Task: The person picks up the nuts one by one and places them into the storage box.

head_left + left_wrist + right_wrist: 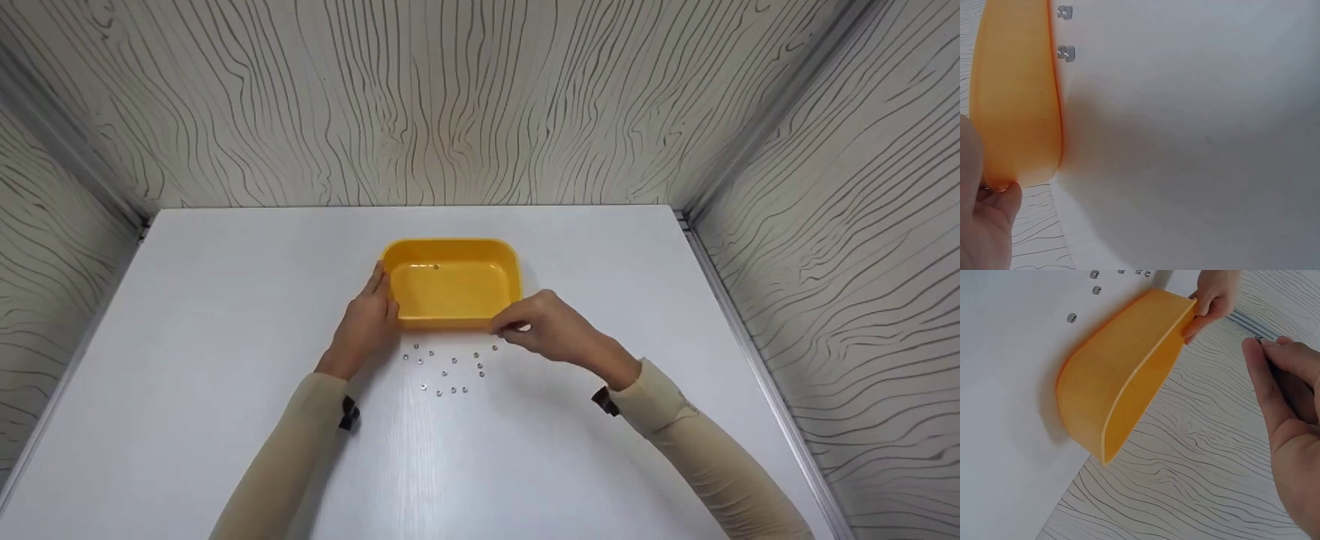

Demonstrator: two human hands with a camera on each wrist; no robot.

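Observation:
A yellow plastic box [450, 323] with rounded corners rests on the white table. My left hand [361, 319] grips its left end, thumb and fingers around the rim, as the left wrist view also shows on the box wall [1016, 95]. Between thumb and index finger, my right hand [559, 330] pinches a small metal nut [1258, 340], held near the box's front right corner. One nut [436, 267] lies inside the box, by its far wall. Several more small silver nuts [454, 361] are scattered on the table in front of it.
The white table [225, 300] runs back to a wood-grain patterned panel [420, 97]. Similar panels [885, 225] stand at both sides, with metal frame rails [780, 427] along the table's edges.

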